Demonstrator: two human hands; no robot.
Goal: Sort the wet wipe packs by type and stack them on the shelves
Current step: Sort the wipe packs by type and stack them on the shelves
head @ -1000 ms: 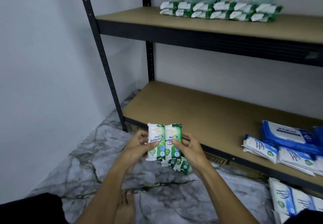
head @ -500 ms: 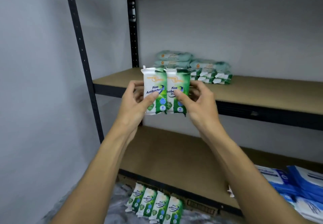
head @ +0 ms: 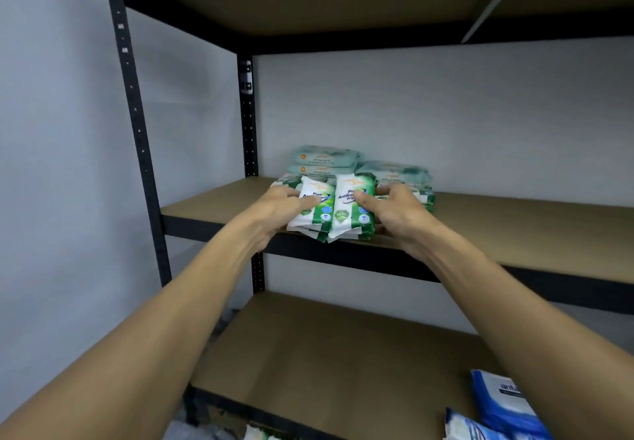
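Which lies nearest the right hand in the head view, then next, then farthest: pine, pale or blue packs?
1. Pine packs: in the right hand's grip.
2. Pale packs: just behind, farther back.
3. Blue packs: lower shelf, right.

The pine packs (head: 329,209) I hold are white and green with small blue badges. Behind them lie pale mint packs (head: 324,161). Lower right are blue-and-white packs (head: 504,402). The shelf boards (head: 514,234) are tan, the frame (head: 137,131) black, the wall (head: 446,113) pale grey.

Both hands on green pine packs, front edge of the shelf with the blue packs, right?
No. Head view: left hand and right hand hold green pine packs at the front edge of the middle shelf; blue packs lie one lower.
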